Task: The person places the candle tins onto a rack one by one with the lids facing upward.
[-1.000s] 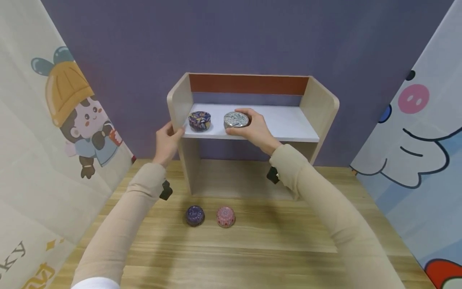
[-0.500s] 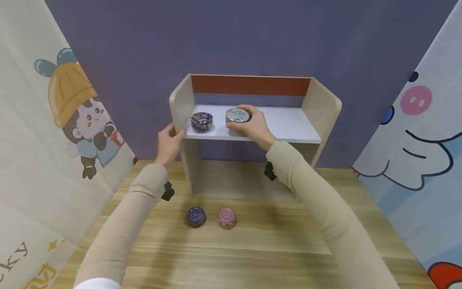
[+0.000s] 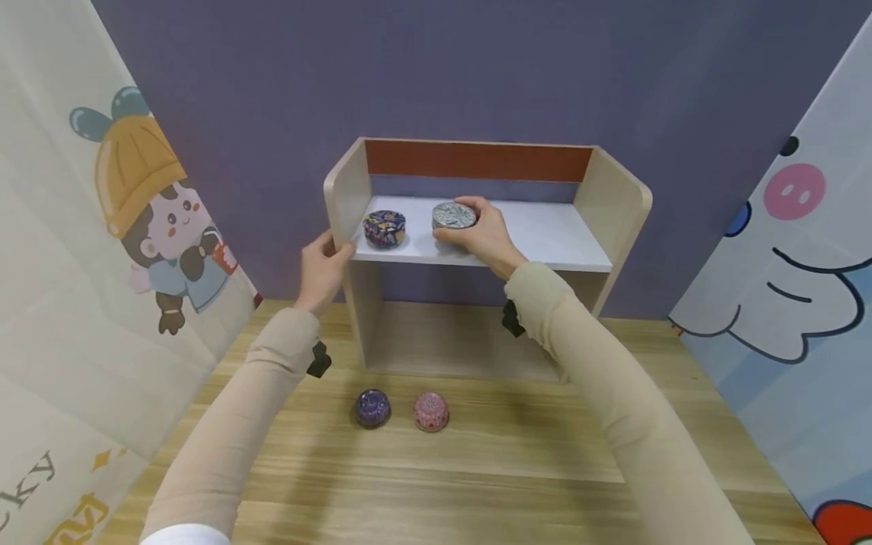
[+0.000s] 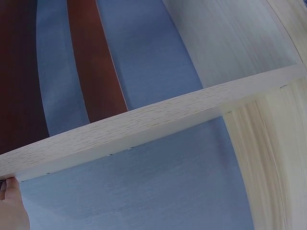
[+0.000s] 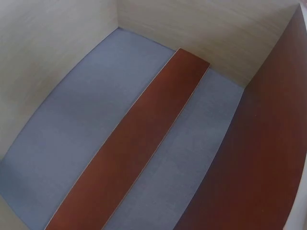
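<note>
In the head view my right hand (image 3: 487,236) holds a round tin with a silvery green leaf pattern (image 3: 453,216) between thumb and fingers. It is over the white upper board (image 3: 538,227) of a small wooden shelf; I cannot tell whether its base touches the board. A dark tin with a colourful pattern (image 3: 384,229) stands to its left on that board. My left hand (image 3: 322,272) grips the front edge of the shelf's left side panel (image 3: 347,193). The left wrist view catches part of this hand (image 4: 12,206) at the panel's edge.
On the wooden table (image 3: 409,484), before the shelf, lie a purple tin (image 3: 372,408) and a pink tin (image 3: 431,411). A reddish-brown back strip (image 3: 477,160) spans the shelf's top. The right wrist view shows the lower compartment with another brown strip (image 5: 134,139). Printed cloths (image 3: 770,272) hang at both sides.
The view has shifted slightly. My right hand still holds the silvery green tin, nearly in place over the board. The left hand keeps its grip on the side panel.
</note>
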Motion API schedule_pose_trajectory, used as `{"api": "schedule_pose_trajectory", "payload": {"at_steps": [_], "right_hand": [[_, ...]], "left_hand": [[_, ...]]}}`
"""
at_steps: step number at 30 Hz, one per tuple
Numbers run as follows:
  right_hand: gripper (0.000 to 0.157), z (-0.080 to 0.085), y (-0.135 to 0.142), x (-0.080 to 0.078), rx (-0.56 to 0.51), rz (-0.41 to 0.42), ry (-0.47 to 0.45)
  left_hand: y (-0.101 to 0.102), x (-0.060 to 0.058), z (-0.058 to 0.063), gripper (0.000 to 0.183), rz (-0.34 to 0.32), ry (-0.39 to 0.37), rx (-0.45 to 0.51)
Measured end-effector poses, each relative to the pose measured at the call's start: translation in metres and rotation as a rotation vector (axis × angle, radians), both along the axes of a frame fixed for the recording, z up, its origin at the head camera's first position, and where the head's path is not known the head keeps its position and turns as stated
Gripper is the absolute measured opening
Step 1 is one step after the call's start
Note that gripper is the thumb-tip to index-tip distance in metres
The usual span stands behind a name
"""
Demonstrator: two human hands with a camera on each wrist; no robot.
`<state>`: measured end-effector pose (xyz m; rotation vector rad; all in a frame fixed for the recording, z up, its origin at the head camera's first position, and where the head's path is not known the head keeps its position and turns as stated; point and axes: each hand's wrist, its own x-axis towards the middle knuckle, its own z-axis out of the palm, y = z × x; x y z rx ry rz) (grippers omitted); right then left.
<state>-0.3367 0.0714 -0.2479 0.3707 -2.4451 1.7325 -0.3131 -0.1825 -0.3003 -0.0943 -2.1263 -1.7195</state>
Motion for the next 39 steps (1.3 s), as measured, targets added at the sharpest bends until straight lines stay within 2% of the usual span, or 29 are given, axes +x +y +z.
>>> {"api": "schedule_pose_trajectory", "payload": {"at_steps": [9, 23, 39], "right_hand": [[0.077, -0.0005, -0.0007, -0.0015, 0.061, 0.002, 0.007], [0.074, -0.0039, -0.0029, -0.0054, 0.168, 0.019, 0.039], [0.079, -0.0016, -0.0008, -0.0047, 0.190, 0.092, -0.007]], "left_hand": [[-0.0003, 0.0001, 0.0010, 0.045, 0.007, -0.001, -0.013], [-0.0014, -0.0004, 0.0009, 0.046, -0.003, -0.002, -0.015], [0.0006, 0.0012, 0.0007, 0.046, 0.009, 0.008, -0.011]]}}
